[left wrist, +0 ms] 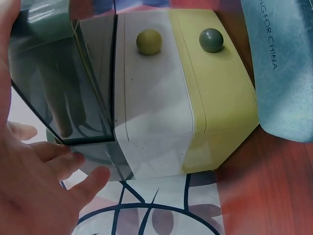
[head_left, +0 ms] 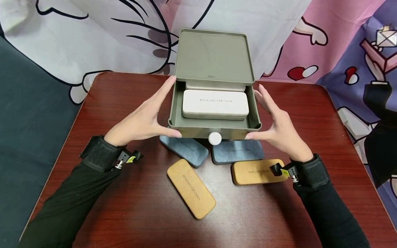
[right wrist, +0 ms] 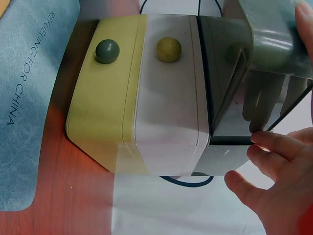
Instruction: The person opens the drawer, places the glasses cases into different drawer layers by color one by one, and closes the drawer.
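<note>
Drawer (head_left: pixel 192 132), green, stands drawn out toward the near side from the top of its cabinet (head_left: pixel 214 57), at the table's (head_left: pixel 139 213) far edge. From where I stand, the left hand (head_left: pixel 142 115) and right hand (head_left: pixel 280 125) flank it symmetrically. Each is spread wide, thumb at a near corner and fingers extended along the side; neither closes around anything, and how firmly they press cannot be told. This matched placement probably lets any force act evenly, keeping the drawer square, and leaves the white knob (head_left: pixel 215 138) untouched between the thumbs.

Inside, a white case (head_left: pixel 215 105) lies crosswise, lettering upward, perhaps to suit the drawer's width; a second pale case (head_left: pixel 215 86) shows partly behind it. Below, the white drawer (left wrist: pixel 151 98) and yellow drawer (left wrist: pixel 220 88) sit closed, leaving the upper one alone accessible. Two blue cases (head_left: pixel 237 151) lie on the near side of the cabinet, and two gold cases (head_left: pixel 191 188) nearer still, all outside the hands' span.
</note>
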